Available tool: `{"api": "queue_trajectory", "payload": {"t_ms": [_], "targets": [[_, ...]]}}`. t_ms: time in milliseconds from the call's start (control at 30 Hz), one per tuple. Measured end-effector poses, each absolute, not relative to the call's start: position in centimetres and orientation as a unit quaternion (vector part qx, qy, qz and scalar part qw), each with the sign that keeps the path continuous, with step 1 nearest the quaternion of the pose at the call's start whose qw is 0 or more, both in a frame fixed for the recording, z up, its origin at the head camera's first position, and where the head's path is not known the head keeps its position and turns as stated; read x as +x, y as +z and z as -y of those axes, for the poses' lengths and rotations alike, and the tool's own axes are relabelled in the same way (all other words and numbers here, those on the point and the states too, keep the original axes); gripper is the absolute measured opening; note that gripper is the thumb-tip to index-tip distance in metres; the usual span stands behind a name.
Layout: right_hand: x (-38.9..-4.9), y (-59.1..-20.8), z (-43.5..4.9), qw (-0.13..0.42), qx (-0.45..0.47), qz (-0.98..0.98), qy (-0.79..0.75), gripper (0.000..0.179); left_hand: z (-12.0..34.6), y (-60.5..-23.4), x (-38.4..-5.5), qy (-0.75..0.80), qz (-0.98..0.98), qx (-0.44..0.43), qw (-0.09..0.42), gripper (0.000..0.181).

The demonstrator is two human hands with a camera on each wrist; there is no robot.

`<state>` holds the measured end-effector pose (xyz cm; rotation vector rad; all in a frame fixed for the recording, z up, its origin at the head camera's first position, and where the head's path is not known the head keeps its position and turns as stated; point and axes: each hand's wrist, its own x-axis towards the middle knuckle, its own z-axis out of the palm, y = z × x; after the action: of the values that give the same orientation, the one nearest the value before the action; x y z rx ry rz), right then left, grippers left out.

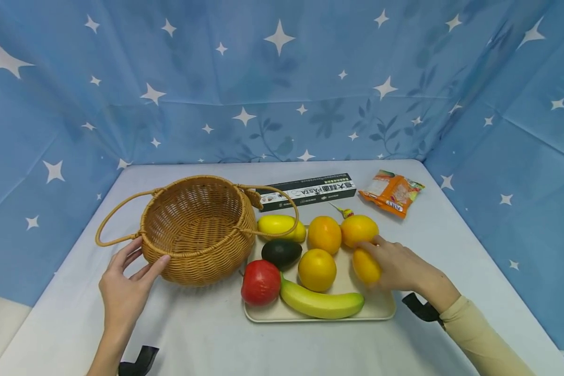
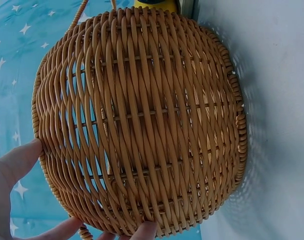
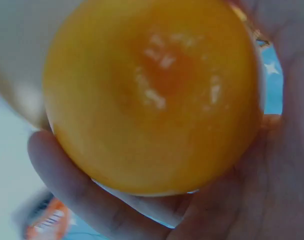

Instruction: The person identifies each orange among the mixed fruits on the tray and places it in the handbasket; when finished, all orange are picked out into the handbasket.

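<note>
My left hand (image 1: 128, 284) holds the near left side of a round wicker basket (image 1: 207, 266), the thumb at its rim and the other fingers against the weave. The basket (image 2: 142, 115) tilts toward me with its inside bare and its two loop handles spread outward. My right hand (image 1: 401, 265) grips an orange (image 1: 366, 266) over the right side of a cream tray (image 1: 380, 313). In the right wrist view the orange (image 3: 152, 100) sits against the palm with fingers curled round it, filling most of the picture.
The tray also bears a red apple (image 1: 260, 282), a banana (image 1: 321, 302), an avocado (image 1: 282, 253), two more oranges (image 1: 317, 270) and two oval yellow fruits (image 1: 360, 230). Behind are a pasta box (image 1: 310, 191), a lollipop (image 1: 347, 212) and an orange snack packet (image 1: 392, 193). Starry blue curtains (image 1: 282, 94) surround the table.
</note>
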<state>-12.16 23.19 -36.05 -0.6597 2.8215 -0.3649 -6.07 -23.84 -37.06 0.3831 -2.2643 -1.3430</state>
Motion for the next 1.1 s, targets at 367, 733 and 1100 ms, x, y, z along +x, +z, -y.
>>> {"api": "queue_trajectory", "payload": {"t_ms": [367, 733, 1100], "targets": [[-14.7, -30.4, -18.9, 0.06, -0.305, -0.946, -0.095, 0.074, 23.8, -37.0, -6.2, -0.484, 0.829, 0.141, 0.242, 0.062], [-18.6, -25.9, -10.9, 0.077, -0.419, -0.898, -0.11, 0.077, 24.0, -37.3, -6.1, -0.488, 0.827, 0.155, 0.232, 0.062], [-21.0, -24.2, -2.9, 0.078, -0.503, -0.851, -0.134, 0.073, 24.0, -37.3, -6.1, -0.496, 0.822, 0.154, 0.233, 0.062]]}}
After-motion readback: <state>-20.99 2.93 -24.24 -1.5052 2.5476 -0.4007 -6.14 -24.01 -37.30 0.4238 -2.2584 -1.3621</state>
